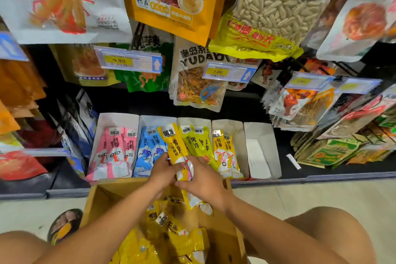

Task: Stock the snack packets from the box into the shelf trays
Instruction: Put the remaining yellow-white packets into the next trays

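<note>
A cardboard box [100, 197] in front of me holds several yellow snack packets [180, 236]. Both hands meet above the box's far edge. My left hand [164, 167] and my right hand [203, 178] together grip a small bunch of yellow packets [174, 146] that stands upright and reaches over the trays. White shelf trays sit in a row on the bottom shelf: pink packets [114, 150], blue packets [147, 148], lime-yellow packets [197, 141], yellow-and-white packets [224, 152], and an empty tray [260, 150] at the right.
Hanging snack bags and price tags [130, 61] overhang the trays from above. Stacks of flat packets [334, 146] lie right of the trays, dark bags to the left. My knees flank the box, and a sandalled foot [64, 224] is at its left.
</note>
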Motion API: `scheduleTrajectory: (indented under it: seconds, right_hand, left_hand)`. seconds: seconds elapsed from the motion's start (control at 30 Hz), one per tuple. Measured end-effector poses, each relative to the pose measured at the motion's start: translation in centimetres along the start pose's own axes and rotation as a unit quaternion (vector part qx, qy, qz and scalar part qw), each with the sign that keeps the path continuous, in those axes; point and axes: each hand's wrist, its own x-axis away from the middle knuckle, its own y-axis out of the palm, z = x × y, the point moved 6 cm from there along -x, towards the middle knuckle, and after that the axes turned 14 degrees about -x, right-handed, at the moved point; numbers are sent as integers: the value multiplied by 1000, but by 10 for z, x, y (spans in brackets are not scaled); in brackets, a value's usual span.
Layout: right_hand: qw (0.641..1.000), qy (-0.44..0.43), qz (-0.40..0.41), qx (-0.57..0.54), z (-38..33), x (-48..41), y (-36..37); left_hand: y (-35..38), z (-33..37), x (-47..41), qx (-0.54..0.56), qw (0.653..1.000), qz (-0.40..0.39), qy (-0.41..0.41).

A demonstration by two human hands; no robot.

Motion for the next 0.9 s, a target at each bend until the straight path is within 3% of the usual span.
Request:
scheduleTrajectory:
  seconds: [0.17,0.23,0.3,0.4,0.6,0.7,0.9]
  right_hand:
    - [1000,20,13,-15,10,-8,-6]
    - [999,34,21,-32,22,-17,-16]
    - [996,54,42,-50,45,-32,-29]
    - [990,75,86,-78,89,-56,-54]
    - [972,206,110,-9,172,-84,-92]
    - [959,257,115,25,209,-91,-95]
    - [954,276,112,21,249,-117,-84]
  left_hand:
    - [9,-2,-2,6,999,-41,11]
    - [7,3,1,-99,992,-40,63]
    - [3,3,4,-276,951,-24,135]
    - [0,-21,-1,-510,844,-21,162]
    - [1,-79,-10,-681,720,-119,66]
    - [2,-92,-12,-708,693,-124,61]
    - [5,-96,-14,-719,683,-114,67]
